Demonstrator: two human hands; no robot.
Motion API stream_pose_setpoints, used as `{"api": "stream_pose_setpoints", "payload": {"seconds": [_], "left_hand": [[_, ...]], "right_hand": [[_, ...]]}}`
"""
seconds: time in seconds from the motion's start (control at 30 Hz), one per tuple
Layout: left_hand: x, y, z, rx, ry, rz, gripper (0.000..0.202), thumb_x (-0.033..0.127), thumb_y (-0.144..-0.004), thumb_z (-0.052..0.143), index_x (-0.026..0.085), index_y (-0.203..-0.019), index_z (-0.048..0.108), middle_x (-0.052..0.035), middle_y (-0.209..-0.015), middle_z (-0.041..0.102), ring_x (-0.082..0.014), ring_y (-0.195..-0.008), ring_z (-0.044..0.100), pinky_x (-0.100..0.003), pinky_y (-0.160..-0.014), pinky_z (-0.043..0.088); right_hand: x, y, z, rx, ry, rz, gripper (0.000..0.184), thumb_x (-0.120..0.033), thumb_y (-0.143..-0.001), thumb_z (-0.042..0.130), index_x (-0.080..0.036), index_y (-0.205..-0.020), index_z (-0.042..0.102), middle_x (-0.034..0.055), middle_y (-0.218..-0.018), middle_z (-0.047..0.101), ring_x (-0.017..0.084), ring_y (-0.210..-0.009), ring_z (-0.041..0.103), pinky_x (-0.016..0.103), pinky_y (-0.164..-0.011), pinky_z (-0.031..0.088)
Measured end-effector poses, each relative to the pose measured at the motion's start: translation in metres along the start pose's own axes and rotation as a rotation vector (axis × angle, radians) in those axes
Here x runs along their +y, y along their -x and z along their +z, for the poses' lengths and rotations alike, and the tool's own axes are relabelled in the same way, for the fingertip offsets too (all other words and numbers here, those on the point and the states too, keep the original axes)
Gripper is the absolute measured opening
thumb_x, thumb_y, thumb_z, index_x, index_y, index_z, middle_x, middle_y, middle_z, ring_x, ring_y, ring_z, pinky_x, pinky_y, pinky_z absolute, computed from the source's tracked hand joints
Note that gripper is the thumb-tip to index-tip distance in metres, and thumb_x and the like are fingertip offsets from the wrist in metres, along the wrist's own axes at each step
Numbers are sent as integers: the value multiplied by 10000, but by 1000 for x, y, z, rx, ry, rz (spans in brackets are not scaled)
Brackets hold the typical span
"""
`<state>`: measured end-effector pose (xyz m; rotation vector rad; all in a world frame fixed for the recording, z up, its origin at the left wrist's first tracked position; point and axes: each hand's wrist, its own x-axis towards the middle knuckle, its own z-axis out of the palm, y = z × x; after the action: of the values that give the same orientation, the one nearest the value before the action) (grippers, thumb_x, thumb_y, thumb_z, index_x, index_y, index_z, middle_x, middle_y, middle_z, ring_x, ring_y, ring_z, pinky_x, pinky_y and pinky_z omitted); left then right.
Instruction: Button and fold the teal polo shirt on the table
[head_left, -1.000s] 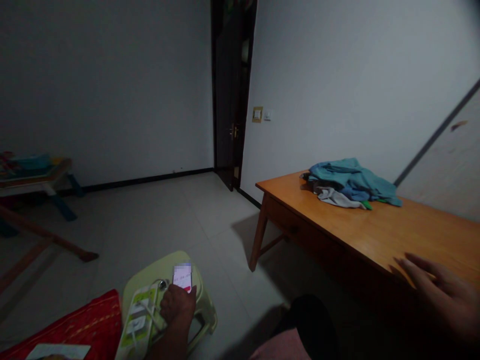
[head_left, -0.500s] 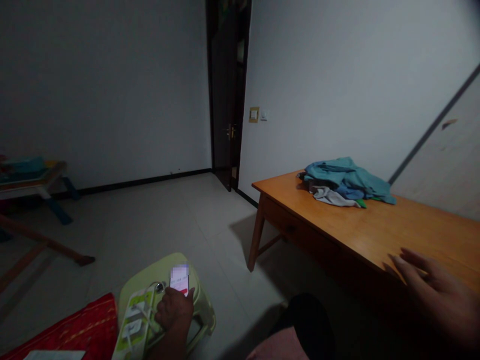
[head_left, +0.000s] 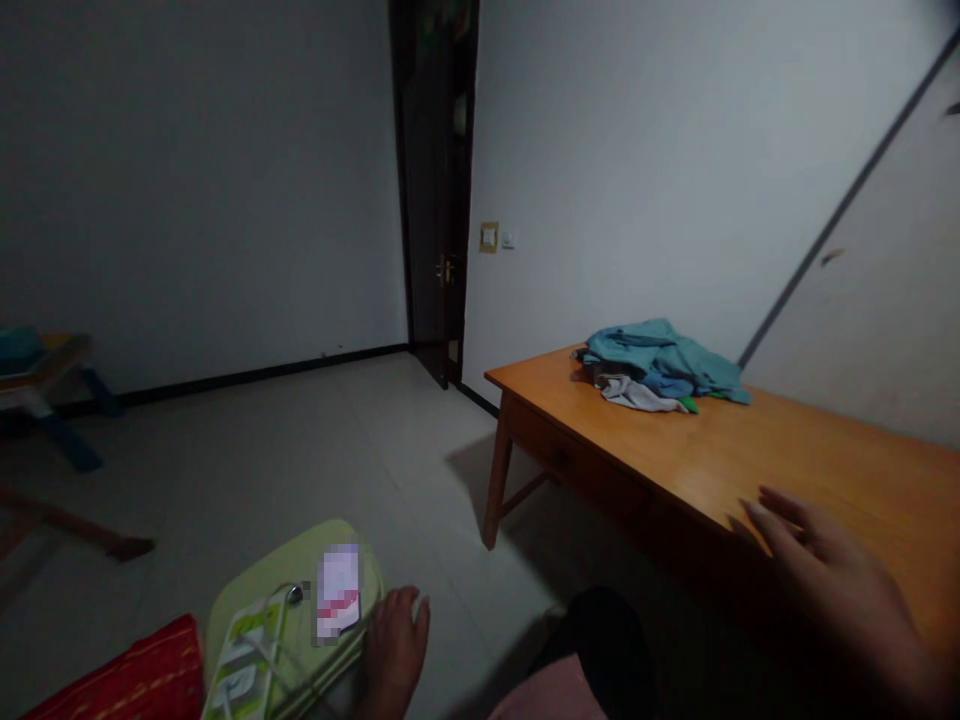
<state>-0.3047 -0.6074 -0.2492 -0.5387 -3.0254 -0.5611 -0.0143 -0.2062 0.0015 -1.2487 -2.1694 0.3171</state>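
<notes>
Phone (head_left: 341, 590), one: screen lit and partly pixelated, lying on the stool's top near its right edge. Stool (head_left: 244, 582), pale green; bears also a white-and-green power strip (head_left: 262, 625) with pale cords across it, and a small round metallic item (head_left: 295, 594) between strip and phone. Left hand (head_left: 397, 635): released, fingers loosely bent, just beside the stool's edge and close to the phone, partly covering the stool's side. Right hand (head_left: 832, 570): blurred, fingers extended, grasp released, at the near edge of the table; contact cannot be told. Table (head_left: 787, 450), orange-brown wood, with drawer front; on its far part, a heap of clothes (head_left: 667, 365), teal, blue, grey and green. Red patterned cloth (head_left: 135, 670), lower left, against the stool. Wooden leg (head_left: 67, 525), low at left, angled over the floor. Small table (head_left: 49, 370) with blue legs, far left. Dark door (head_left: 427, 210), ajar, at the rear corner; switch plate (head_left: 489, 237), gold-edged, on the adjoining wall.
</notes>
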Motion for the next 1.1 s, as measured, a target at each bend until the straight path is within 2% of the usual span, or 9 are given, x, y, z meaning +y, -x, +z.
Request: {"api": "stream_pose_setpoints", "payload": {"seconds": [0.1, 0.2, 0.3, 0.43, 0.57, 0.7, 0.83, 0.97, 1.1], "left_hand": [[22, 5, 20, -117, 145, 142, 302, 350, -967, 390, 244, -794, 613, -87, -910, 697, -242, -928, 645, -321, -851, 441], [43, 1, 32, -137, 243, 231, 299, 399, -963, 381, 271, -758, 558, -67, -840, 689, -239, -848, 656, -321, -774, 449], [70, -16, 29, -160, 294, 314, 324, 440, -952, 379, 280, -710, 522, -63, -788, 686, -235, -791, 656, -319, -726, 447], [126, -45, 3, -125, 320, 411, 388, 482, -954, 363, 273, -655, 495, -37, -704, 658, -210, -688, 631, -301, -658, 422], [199, -66, -38, -9, 421, 555, 451, 542, -965, 362, 255, -653, 513, -23, -672, 630, -190, -667, 607, -273, -603, 392], [278, -75, -82, 175, 570, 749, 460, 502, -965, 417, 229, -595, 406, 3, -602, 525, -153, -614, 537, -254, -612, 363], [355, -82, -120, 244, 638, 905, 459, 468, -963, 419, 225, -581, 342, 19, -587, 447, -134, -593, 469, -254, -600, 318], [422, -91, -139, 164, 565, 881, 449, 476, -940, 394, 223, -573, 338, 26, -558, 405, -134, -571, 418, -264, -570, 268], [460, -96, -137, 41, 464, 786, 460, 484, -935, 366, 216, -561, 386, 19, -545, 429, -140, -559, 431, -276, -544, 210]], "right_hand": [[-2, 0, 2, -63, -62, 49, 614, -657, -889, 442, -226, -1285, 627, 122, -1273, 687, 359, -1092, 673, 460, -840, 545], [1, 0, 8, -19, -163, 37, 570, -621, -888, 474, -210, -1238, 657, 124, -1278, 674, 355, -1175, 627, 466, -953, 501], [1, 0, 12, 18, -309, 38, 517, -576, -876, 523, -202, -1198, 679, 117, -1240, 689, 324, -1176, 631, 440, -996, 489], [-12, 1, 9, 49, -517, 98, 484, -537, -845, 599, -185, -1161, 703, 119, -1165, 712, 304, -1099, 669, 417, -963, 513], [-27, 4, 4, 49, -790, 188, 456, -527, -829, 641, -170, -1107, 695, 107, -974, 725, 252, -862, 702, 350, -742, 555], [-31, 4, 5, 57, -985, 222, 379, -559, -841, 630, -183, -888, 634, 14, -709, 615, 150, -602, 569, 260, -541, 442], [-30, 3, 7, 40, -1007, 178, 380, -561, -871, 591, -208, -746, 521, -49, -577, 465, 113, -513, 420, 238, -488, 326], [-29, 3, 5, 38, -1039, 148, 394, -572, -877, 560, -220, -722, 478, -57, -556, 437, 118, -510, 405, 240, -491, 312], [-29, 1, 3, 17, -1043, 135, 394, -561, -897, 537, -224, -714, 445, -61, -556, 430, 118, -527, 414, 241, -507, 322]]}}
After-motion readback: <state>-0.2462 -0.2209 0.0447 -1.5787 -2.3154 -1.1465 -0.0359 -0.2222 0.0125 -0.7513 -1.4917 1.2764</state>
